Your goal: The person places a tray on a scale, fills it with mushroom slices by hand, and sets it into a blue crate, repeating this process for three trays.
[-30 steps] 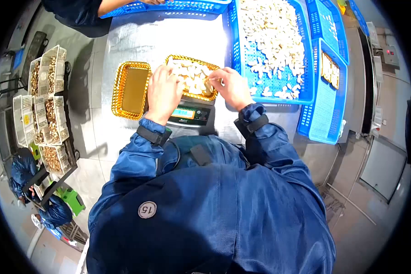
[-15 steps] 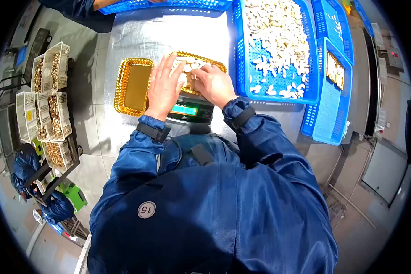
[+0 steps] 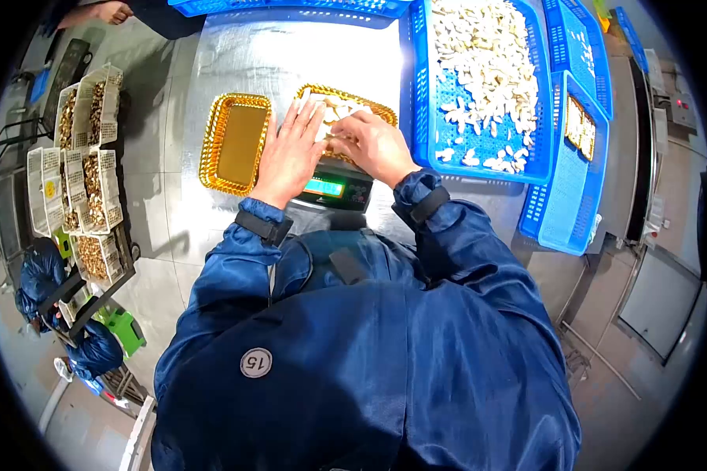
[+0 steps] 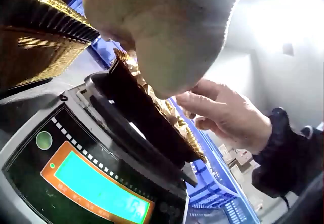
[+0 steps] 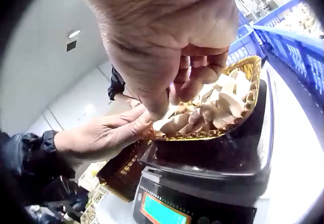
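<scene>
Pale mushroom slices (image 5: 230,102) fill a gold basket-patterned tray (image 3: 385,112) on a black digital scale (image 3: 334,192) with a lit display. My left hand (image 3: 291,161) lies along the tray's left end, fingers straight and close together. Over the slices, my right hand (image 3: 379,147) has its fingers curled, with thumb and fingertips down among the pieces near the left hand. In the right wrist view its thumb tip meets the left hand's fingers (image 5: 134,125) at the rim. The right fingertips pinch at a slice that the hand mostly hides.
A second gold tray (image 3: 241,145) lies left of the scale, its bottom bare. On the right stands a blue crate (image 3: 420,118) of loose slices, beside another blue crate (image 3: 562,208) holding a filled tray. White crates (image 3: 102,196) stand at far left; another person's hand (image 3: 114,12) shows at top left.
My right hand has moved left from the tray's right end to its middle, beside my left hand. My left fingers have straightened. The other person's arm has shifted left, away from the back crate.
</scene>
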A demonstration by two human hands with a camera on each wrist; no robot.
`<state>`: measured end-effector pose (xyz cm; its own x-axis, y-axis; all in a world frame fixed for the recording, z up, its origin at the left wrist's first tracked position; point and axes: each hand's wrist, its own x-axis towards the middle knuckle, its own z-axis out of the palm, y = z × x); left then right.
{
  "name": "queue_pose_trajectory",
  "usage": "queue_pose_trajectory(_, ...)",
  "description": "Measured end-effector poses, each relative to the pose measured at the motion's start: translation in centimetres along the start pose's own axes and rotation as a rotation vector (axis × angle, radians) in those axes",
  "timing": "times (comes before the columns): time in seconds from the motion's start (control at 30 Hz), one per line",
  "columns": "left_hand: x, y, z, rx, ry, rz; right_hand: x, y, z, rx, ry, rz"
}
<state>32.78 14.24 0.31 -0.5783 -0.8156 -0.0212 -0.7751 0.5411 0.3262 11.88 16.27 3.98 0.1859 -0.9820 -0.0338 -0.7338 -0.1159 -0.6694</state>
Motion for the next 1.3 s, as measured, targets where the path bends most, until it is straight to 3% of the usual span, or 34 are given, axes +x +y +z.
queue_pose_trajectory(0.1, 0.4, 0.1, 0.0, 0.044, -0.032, 0.024, -0.2, 0.3, 0.3, -0.079, -0.043, 0.03)
queue_pose_trajectory(0.13, 0.5, 0.1, -0.3, 0.048, -0.038, 0.029, -0.2, 0.7, 1.0, -0.086, 0.071, -0.013)
queue_pose_trajectory(0.2, 0.5, 0.1, -0.9, 0.04, -0.065, 0.028, -0.2, 0.9, 0.9, -0.083, 0.039, 0.012)
queue_pose_trajectory(0.3, 0.5, 0.1, -1.0, -0.048, 0.044, 0.01, 1.2, 0.7, 0.4, -0.05, 0.076, 0.073)
queue_pose_trajectory(0.37, 0.4, 0.3, -0.9, -0.042, 0.042, -0.041, 2.8, 0.2, 0.0, -0.063, 0.153, 0.053)
queue_pose_trajectory(0.53, -0.2, 0.4, -0.5, -0.03, 0.03, -0.093, 4.8, 1.4, 0.8, -0.303, 0.128, -0.143)
queue_pose_trajectory(0.67, -0.4, 0.2, -0.2, -0.03, 0.04, -0.091, 4.5, 1.6, 0.9, -0.216, 0.083, -0.101)
queue_pose_trajectory(0.83, -0.6, 0.4, -1.4, -0.036, 0.058, -0.056, 3.5, 2.5, -3.5, -0.047, 0.303, 0.171)
queue_pose_trajectory(0.87, -0.5, 0.1, -0.9, 0.012, -0.034, -0.073, 2.9, 3.5, -4.1, -0.096, 0.286, 0.164)
queue_pose_trajectory(0.93, -0.5, 0.1, -0.8, -0.005, -0.011, -0.064, 1.8, 3.9, -4.4, -0.133, 0.249, 0.157)
queue_pose_trajectory(0.97, -0.4, 0.2, -0.8, -0.015, 0.001, -0.057, 1.3, 3.9, -4.3, -0.169, 0.242, 0.067)
queue_pose_trajectory(1.1, -0.2, 0.4, -1.3, -0.048, 0.034, -0.053, -0.3, 2.9, -3.6, -0.246, 0.148, 0.071)
queue_pose_trajectory(1.3, 2.8, 3.2, -0.9, -0.066, 0.028, 0.135, -1.6, 3.4, -3.1, -0.216, 0.145, 0.125)
